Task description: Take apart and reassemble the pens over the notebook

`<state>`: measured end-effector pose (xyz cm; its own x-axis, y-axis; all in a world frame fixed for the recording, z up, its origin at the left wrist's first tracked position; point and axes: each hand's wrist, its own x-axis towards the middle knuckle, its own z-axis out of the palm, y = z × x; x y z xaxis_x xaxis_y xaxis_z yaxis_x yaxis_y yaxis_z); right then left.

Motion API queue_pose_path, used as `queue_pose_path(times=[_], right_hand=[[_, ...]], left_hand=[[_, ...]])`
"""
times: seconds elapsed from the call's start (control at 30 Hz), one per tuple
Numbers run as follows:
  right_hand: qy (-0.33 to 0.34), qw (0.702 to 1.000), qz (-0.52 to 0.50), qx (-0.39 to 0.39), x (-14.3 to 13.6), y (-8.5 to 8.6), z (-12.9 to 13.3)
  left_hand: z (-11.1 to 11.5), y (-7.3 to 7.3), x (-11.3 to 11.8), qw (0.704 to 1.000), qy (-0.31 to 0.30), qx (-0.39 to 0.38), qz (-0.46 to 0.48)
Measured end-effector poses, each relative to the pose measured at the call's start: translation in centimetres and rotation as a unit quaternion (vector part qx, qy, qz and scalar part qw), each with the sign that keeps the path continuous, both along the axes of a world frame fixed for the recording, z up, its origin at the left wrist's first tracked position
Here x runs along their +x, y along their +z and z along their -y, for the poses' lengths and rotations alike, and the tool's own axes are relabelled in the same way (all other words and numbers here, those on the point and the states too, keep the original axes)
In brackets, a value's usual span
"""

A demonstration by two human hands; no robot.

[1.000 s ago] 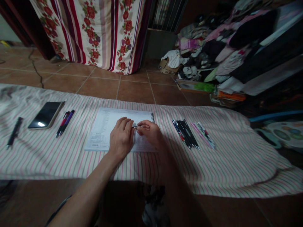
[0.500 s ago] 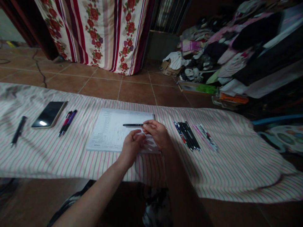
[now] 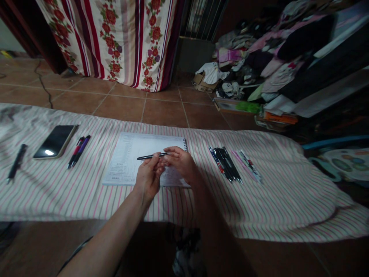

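Between my two hands is a black pen, held level above a spiral notebook. My left hand pinches the pen near its middle, thumb on top. At its right end, the fingers of my right hand close round it and hide that end. Beneath them the notebook lies flat on the striped cloth, its coil at the right edge. Right of the notebook rests a row of black pens. Beside that row are several pink and white pens.
A phone lies at the left, with a red pen, a purple pen and a dark pen near it. Beyond the cloth are a flowered curtain and piled clothes. A paint palette is at the far right.
My left hand has moved up and left and now grips the pen, which it did not hold before. The pen has shifted left and tilted slightly. The whole view has drifted a little.
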<state>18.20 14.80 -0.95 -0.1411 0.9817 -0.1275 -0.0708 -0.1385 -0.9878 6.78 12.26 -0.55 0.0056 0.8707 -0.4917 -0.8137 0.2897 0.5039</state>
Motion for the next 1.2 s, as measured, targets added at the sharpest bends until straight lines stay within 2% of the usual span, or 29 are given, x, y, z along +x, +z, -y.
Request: queue_pose_path(times=[0.27, 0.53, 0.8, 1.2], right_hand=[[-0.041, 0.999, 0.006, -0.022, -0.1, 0.2, 0.0], [-0.059, 0.998, 0.009, -0.024, 0.0, 0.2, 0.0], [-0.069, 0.997, 0.017, -0.013, 0.5, 0.0, -0.1], [-0.087, 0.996, -0.011, -0.016, 0.2, -0.3, -0.2]], left_hand=[[-0.3, 1.0, -0.4, 0.999, 0.025, -0.040, -0.005], [-0.3, 0.9, -0.6, 0.998, 0.041, -0.052, -0.021], [-0.2, 1.5, -0.7, 0.996, 0.041, -0.075, -0.025], [-0.1, 1.2, -0.5, 0.996, 0.051, -0.071, -0.023]])
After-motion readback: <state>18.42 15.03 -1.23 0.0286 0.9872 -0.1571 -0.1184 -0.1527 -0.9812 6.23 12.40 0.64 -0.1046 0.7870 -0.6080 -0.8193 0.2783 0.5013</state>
